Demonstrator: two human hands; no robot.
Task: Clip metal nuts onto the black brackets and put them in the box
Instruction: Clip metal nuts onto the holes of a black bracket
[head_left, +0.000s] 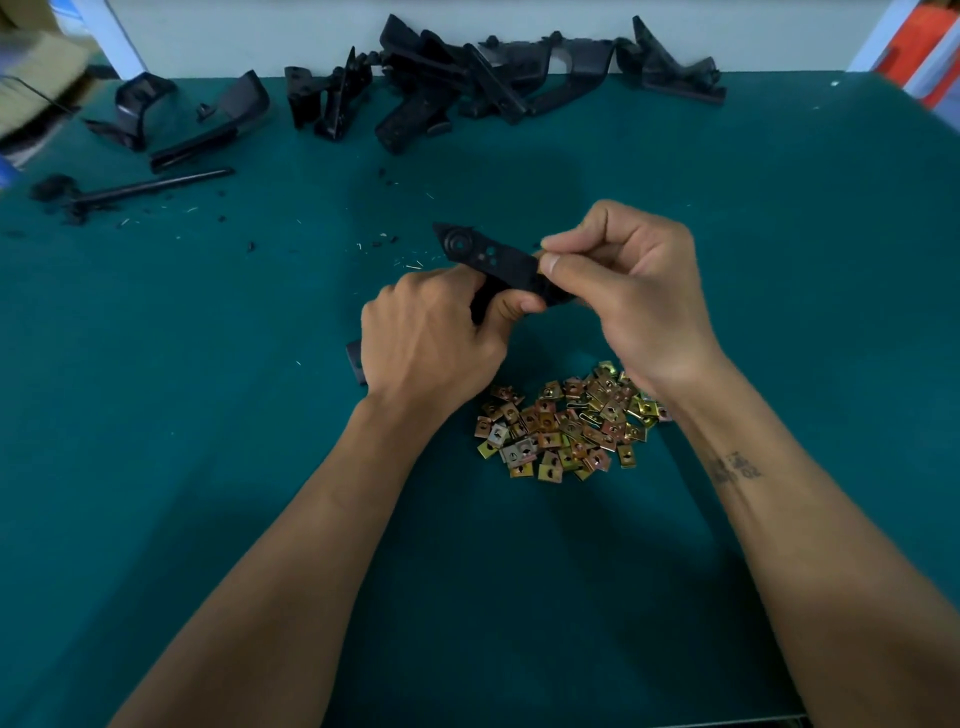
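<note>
Clipping step: bracket (498, 265) is gripped by left hand (431, 338); nut is pinched onto it by right hand (623, 291); firm seating judged needed next.

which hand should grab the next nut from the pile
Right. The right hand only pinches at the bracket edge, with the nut pile just below its wrist. The left hand grips the bracket, steadying it.

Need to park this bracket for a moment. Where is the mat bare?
Bare: the green mat right of the right hand, and the near-left stretch beside the left hand. Crowded: the bracket pile along the far edge, the nut heap under the wrists.
</note>
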